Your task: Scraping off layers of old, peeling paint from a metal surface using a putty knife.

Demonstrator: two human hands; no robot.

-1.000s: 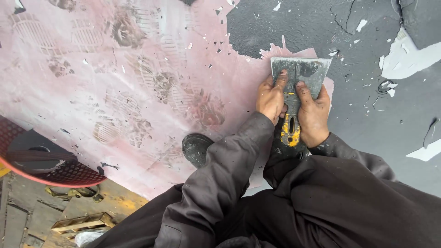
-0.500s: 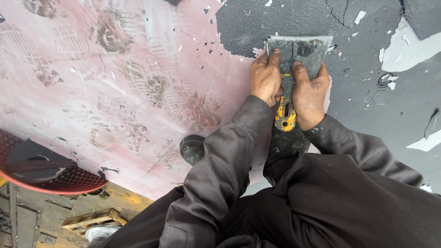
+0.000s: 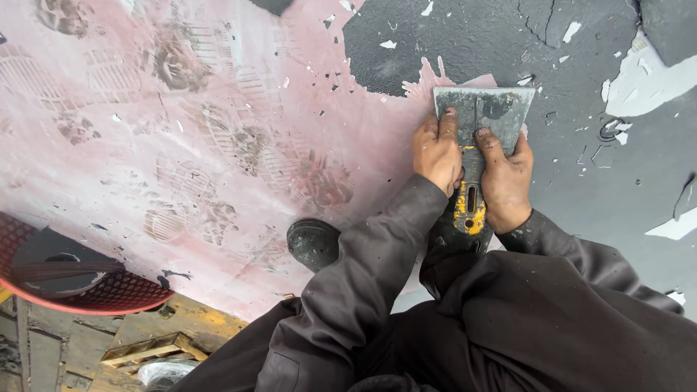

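we see a dull, smeared metal scraper blade (image 3: 483, 110) with a worn yellow plastic handle (image 3: 470, 210). the pink coating (image 3: 145, 145) looks matt and scuffed; at one o'clock the dark floor (image 3: 581, 181) is rough and flaking.

Pale pink coated floor (image 3: 145, 145) stamped all over with dusty boot prints (image 3: 319, 181). Dark grey rough surface (image 3: 595, 181) to the right, flecked with white paint chips (image 3: 675, 226) and cracked near the top. Red perforated plastic basket (image 3: 94, 290) at lower left, just beside worn yellow-painted wooden boards (image 3: 167, 341). Black rounded boot toe (image 3: 312, 243) resting on the pink floor.
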